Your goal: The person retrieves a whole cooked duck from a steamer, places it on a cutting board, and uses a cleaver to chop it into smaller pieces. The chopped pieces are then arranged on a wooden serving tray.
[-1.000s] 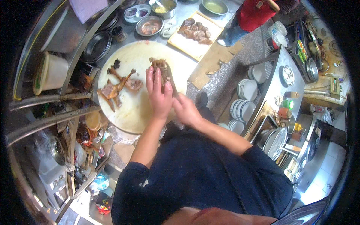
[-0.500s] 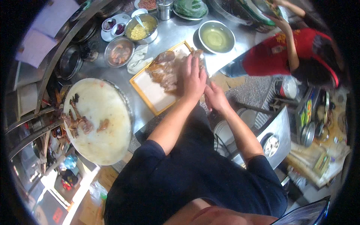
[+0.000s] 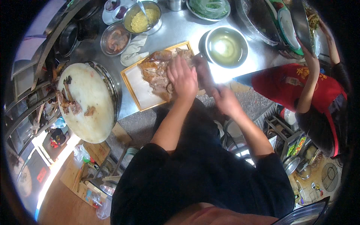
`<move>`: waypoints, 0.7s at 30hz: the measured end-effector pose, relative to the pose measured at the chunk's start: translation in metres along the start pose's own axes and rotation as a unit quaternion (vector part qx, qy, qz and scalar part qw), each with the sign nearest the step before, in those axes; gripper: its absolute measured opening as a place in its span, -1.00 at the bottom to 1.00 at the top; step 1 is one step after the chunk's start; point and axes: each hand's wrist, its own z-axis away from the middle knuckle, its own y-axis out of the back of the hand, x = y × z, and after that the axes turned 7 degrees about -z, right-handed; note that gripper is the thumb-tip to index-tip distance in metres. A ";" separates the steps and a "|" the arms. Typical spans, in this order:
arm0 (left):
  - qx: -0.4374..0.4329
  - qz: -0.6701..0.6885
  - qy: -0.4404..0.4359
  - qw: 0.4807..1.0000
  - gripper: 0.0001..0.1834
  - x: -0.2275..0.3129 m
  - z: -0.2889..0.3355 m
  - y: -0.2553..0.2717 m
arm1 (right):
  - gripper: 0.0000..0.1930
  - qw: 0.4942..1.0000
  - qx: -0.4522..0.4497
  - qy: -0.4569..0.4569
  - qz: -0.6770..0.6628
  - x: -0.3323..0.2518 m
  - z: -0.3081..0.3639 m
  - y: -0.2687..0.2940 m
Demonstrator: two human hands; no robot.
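Chopped cooked meat (image 3: 153, 75), brown-skinned and looking like poultry, lies in a shallow tray with a yellow wooden frame (image 3: 132, 90) and a white base. My left hand (image 3: 184, 79) presses on the right part of the meat, fingers stretched out. My right hand (image 3: 227, 101) is closed round the handle of a cleaver (image 3: 203, 72). The cleaver's broad blade, blurred by motion, stands just right of my left hand at the tray's right side. Some of the meat is hidden under my left hand.
A round chopping block (image 3: 88, 112) with bony scraps (image 3: 70, 103) stands left. Behind the tray are a bowl of pale liquid (image 3: 227, 47), a bowl of yellow mash (image 3: 140, 21), a metal bowl (image 3: 115, 38) and a cloth (image 3: 134, 51). A co-worker in a red apron (image 3: 296, 86) stands right.
My right hand and the cleaver have moved right, away from my left hand, and more of the blade shows. The view has shifted. The co-worker's arms now reach to dishes at the upper right.
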 end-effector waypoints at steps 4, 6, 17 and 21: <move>0.052 0.096 0.017 0.994 -0.52 -0.026 -0.008 0.020 | -0.72 0.998 0.035 0.023 0.044 -0.004 0.004 0.002; 0.065 0.146 0.034 0.987 -0.56 -0.053 -0.020 0.033 | -0.73 0.998 0.037 0.025 0.040 -0.006 0.004 0.001; -0.115 0.015 -0.192 0.975 -0.72 -0.053 0.044 0.052 | -0.69 0.996 0.064 0.069 -0.005 -0.009 0.014 -0.016; -0.183 0.036 -0.178 0.966 -0.62 -0.056 0.044 0.047 | -0.66 0.995 0.080 0.053 0.033 -0.005 0.022 -0.022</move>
